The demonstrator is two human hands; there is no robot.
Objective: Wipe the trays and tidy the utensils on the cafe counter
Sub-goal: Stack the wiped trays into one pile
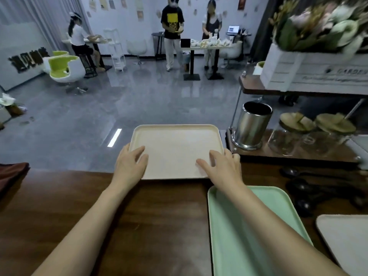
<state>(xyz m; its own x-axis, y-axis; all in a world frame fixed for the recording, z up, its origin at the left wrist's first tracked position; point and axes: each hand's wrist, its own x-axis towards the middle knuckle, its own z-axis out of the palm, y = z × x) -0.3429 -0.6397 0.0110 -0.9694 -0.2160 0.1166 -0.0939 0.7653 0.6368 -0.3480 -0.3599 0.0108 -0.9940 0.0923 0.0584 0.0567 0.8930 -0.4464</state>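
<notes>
Where the wooden counter (59, 206) meets the left margin, one brown cloth (12, 174) lies at its far edge, with a broad stretch of bare wood to its right. Two hands, three trays. The left hand (129, 166) rests on the left rim of the beige tray (175, 144), fingers extended and slightly spread, gripping nothing. This tray sits at the counter's far edge, only its near strip over the wood and the rest projecting over the floor. The right hand (223, 168) lies across the tray's right rim in the same way, fingers straight and splayed. A green tray (249, 236) lies nearer, passing under the right forearm. Beyond it stand one steel canister (253, 124) and two lidded glass jars (296, 134). Black spoons (310, 188) lie in a loose group, too blurred to count. A white tray (348, 240), cut by the margin, lies apart from the green one. Lettering on the white planter box (298, 70) is too blurred to read
</notes>
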